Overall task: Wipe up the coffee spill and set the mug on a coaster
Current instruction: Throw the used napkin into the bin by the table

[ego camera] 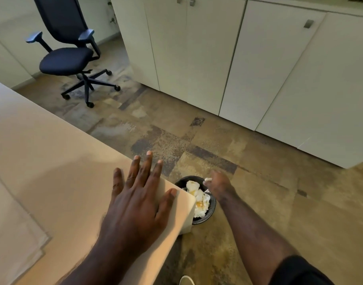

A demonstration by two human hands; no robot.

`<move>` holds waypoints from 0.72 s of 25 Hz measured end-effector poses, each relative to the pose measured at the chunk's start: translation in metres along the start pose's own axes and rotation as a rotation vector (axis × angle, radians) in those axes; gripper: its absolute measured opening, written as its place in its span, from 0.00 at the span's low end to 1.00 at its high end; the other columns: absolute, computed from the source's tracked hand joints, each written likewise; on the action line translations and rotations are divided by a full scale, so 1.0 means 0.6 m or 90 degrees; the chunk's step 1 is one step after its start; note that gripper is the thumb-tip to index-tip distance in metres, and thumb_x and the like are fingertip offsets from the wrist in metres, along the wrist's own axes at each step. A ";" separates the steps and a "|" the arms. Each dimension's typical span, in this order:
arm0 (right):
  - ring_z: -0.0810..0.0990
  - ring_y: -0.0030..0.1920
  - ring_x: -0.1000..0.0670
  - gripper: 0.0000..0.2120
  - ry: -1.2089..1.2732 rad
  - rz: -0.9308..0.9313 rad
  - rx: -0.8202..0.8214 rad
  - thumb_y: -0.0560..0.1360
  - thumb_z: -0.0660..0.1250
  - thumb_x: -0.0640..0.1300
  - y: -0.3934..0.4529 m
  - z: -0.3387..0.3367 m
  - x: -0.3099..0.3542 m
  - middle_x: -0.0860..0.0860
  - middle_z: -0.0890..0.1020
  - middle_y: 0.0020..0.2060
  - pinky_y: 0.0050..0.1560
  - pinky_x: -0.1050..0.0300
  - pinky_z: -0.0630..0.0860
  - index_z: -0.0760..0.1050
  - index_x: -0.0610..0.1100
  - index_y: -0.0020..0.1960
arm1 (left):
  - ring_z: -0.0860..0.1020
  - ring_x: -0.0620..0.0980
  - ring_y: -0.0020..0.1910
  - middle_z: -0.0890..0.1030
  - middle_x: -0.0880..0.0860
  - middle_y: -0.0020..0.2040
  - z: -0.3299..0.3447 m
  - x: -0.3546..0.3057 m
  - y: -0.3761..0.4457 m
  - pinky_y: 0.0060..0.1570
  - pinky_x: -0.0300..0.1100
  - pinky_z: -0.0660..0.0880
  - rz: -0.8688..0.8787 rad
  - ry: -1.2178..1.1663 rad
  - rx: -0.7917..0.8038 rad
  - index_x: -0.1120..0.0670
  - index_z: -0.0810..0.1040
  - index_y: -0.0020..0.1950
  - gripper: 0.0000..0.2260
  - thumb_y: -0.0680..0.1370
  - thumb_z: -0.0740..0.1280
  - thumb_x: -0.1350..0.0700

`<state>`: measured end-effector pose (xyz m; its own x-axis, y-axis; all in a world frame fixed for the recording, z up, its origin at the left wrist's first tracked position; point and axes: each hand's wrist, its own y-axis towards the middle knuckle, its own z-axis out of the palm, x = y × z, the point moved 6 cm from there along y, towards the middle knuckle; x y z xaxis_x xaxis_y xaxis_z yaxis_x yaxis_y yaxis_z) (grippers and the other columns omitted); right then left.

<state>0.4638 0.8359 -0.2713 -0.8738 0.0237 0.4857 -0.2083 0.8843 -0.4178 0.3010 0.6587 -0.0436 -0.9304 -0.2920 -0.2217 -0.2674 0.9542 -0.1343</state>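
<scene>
My left hand (138, 202) lies flat on the corner of the pale table (53, 161), fingers spread, holding nothing. My right hand (219, 186) reaches down beside the table, just above a black waste bin (211, 208) on the floor. The bin holds crumpled white paper towels (199, 199) with yellow-brown stains. That hand is blurred and seen from the back; a small white bit shows at its fingertips, and I cannot tell whether it is gripped. No mug, coaster or spill is in view.
A pale folded sheet (16, 223) lies on the table at the left. A dark office chair (69, 58) stands at the back left. White cabinets (259, 68) line the far side of the patterned carpet (259, 182). A white shoe tip (186, 280) shows below.
</scene>
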 end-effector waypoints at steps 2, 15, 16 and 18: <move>0.71 0.66 0.45 0.25 -0.008 0.003 -0.008 0.78 0.64 0.50 0.006 -0.003 0.007 0.49 0.70 0.70 0.59 0.48 0.71 0.63 0.50 0.73 | 0.26 0.41 0.72 0.30 0.41 0.75 0.000 0.000 0.000 0.74 0.54 0.32 -0.002 -0.002 0.004 0.40 0.36 0.77 0.37 0.69 0.28 0.29; 0.72 0.64 0.44 0.24 -0.074 -0.037 0.002 0.79 0.61 0.53 -0.003 -0.047 -0.011 0.47 0.68 0.71 0.59 0.47 0.72 0.64 0.47 0.72 | 0.28 0.45 0.74 0.33 0.45 0.77 0.002 0.001 -0.001 0.74 0.55 0.31 -0.001 -0.011 -0.015 0.43 0.40 0.78 0.34 0.74 0.36 0.31; 0.73 0.63 0.44 0.24 -0.071 -0.045 -0.009 0.79 0.60 0.53 -0.007 -0.059 -0.003 0.46 0.69 0.69 0.57 0.48 0.72 0.65 0.47 0.72 | 0.29 0.46 0.75 0.34 0.45 0.78 0.003 0.002 0.000 0.74 0.55 0.31 -0.003 -0.015 -0.020 0.43 0.41 0.78 0.32 0.76 0.39 0.33; 0.74 0.61 0.42 0.23 -0.056 -0.069 -0.032 0.78 0.60 0.55 -0.012 -0.086 0.015 0.44 0.71 0.67 0.57 0.48 0.71 0.67 0.46 0.70 | 0.32 0.48 0.76 0.36 0.47 0.79 -0.001 0.001 0.000 0.74 0.56 0.33 -0.005 -0.008 -0.034 0.44 0.42 0.78 0.31 0.78 0.44 0.35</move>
<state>0.4801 0.8539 -0.2246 -0.8826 -0.1123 0.4565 -0.2837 0.9015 -0.3268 0.3002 0.6585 -0.0434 -0.9250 -0.2998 -0.2333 -0.2878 0.9540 -0.0845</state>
